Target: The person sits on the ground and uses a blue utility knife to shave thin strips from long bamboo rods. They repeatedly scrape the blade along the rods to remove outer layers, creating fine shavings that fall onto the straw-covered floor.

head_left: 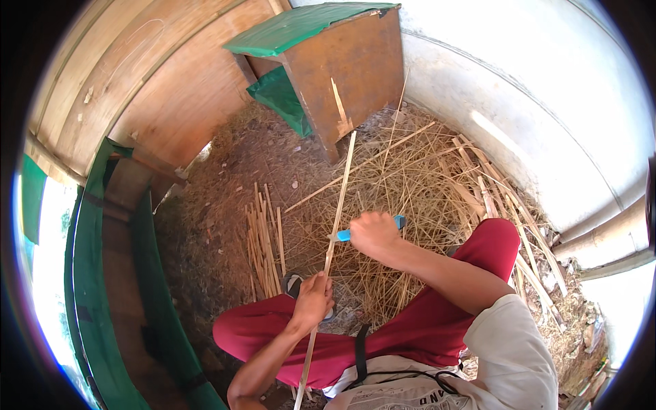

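A long, thin bamboo strip (346, 171) slants from my lap up toward the wooden cabinet. My left hand (313, 301) is closed around it, low down near my knee. Higher up, my right hand (374, 234) grips a knife by its blue handle (344, 236). The short blade meets the strip from the right, just above my left hand. Most of the handle is hidden inside my right fist. Below the strip, a sandal (292, 284) shows beside my left leg.
Pale shavings (383, 198) cover the ground ahead. A bundle of cut strips (260, 236) lies to the left, and longer split pieces (509, 198) lie along the right wall. A brown cabinet (352, 65) with a green top stands ahead; green-covered furniture (102, 294) lines the left.
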Demonstrator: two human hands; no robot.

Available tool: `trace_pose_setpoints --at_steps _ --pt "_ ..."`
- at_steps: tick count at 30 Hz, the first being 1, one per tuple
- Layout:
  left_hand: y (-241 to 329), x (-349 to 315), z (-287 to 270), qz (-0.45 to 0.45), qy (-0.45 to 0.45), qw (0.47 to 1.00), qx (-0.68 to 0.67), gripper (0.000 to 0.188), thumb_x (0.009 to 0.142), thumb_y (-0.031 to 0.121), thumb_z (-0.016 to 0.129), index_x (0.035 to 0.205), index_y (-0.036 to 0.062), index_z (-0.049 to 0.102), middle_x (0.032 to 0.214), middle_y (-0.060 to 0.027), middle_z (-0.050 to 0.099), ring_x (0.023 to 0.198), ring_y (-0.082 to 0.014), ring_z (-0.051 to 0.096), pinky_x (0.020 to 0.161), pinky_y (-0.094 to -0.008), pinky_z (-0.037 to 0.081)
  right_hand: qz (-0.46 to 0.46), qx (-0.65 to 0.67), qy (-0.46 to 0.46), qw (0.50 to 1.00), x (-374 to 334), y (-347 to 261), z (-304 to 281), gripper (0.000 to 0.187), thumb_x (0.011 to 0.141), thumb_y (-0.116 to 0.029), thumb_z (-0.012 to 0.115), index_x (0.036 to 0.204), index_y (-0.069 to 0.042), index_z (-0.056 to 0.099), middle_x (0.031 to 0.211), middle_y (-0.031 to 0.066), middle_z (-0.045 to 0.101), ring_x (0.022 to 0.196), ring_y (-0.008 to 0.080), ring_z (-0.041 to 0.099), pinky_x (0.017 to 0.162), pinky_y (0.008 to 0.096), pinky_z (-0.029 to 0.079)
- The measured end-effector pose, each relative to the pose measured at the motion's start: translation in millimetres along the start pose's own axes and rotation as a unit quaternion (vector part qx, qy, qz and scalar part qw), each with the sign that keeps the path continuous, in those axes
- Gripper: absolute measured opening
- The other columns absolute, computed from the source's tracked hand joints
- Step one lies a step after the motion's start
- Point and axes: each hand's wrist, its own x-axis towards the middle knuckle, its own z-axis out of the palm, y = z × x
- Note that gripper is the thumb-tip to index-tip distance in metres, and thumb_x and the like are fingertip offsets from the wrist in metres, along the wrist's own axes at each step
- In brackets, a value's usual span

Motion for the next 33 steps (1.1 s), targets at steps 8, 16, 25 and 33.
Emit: trace_pose_setpoints --at_steps 8,16,25,33 --pt "-29.2 -48.4 -10.8 -0.061 -0.049 0.997 0.013 0.037 0.107 0.034 0.034 0.082 0.0090 0.044 0.055 0.0015 0.034 0.036 -0.0089 0.031 0.032 -0.0268 0.023 0.164 0.003 -0.004 0.986 44.0 77.3 5.1 0.017 0.087 -0.008 0.056 0.091 0.001 0.070 0.093 0.0210 0.070 0.085 0.0327 0.071 0.072 0.0425 0.058" --pt "-75.3 -74.5 -49.5 0.027 0.022 0.995 0.091 0.038 0.107 0.034 0.036 0.081 0.0080 0.049 0.056 0.0030 0.037 0.045 -0.0060 0.036 0.041 -0.0247 0.029 0.264 -0.018 0.037 0.964 49.6 126.6 13.4 0.018 0.085 -0.007 0.058 0.094 0.003 0.070 0.093 0.0206 0.070 0.089 0.0340 0.071 0.076 0.0434 0.058" --pt "-52.6 -18.1 -35.1 0.193 0.104 0.960 0.173 0.042 0.107 0.032 0.038 0.075 0.0054 0.047 0.058 0.0029 0.040 0.051 -0.0056 0.040 0.046 -0.0250 0.033 0.184 0.171 -0.021 0.968 17.4 36.1 -29.9 0.020 0.088 -0.015 0.064 0.089 0.004 0.069 0.072 0.0141 0.064 0.060 0.0233 0.065 0.053 0.0358 0.055" --pt "-25.0 15.3 -7.4 0.185 0.135 0.951 0.208 0.040 0.105 0.027 0.040 0.083 -0.0036 0.053 0.065 -0.0174 0.051 0.059 -0.0238 0.051 0.060 -0.0404 0.042 -0.022 0.111 -0.015 0.993 -18.8 -5.0 2.9 0.015 0.077 -0.011 0.064 0.078 0.003 0.068 0.072 0.0205 0.066 0.064 0.0352 0.068 0.057 0.0438 0.055"
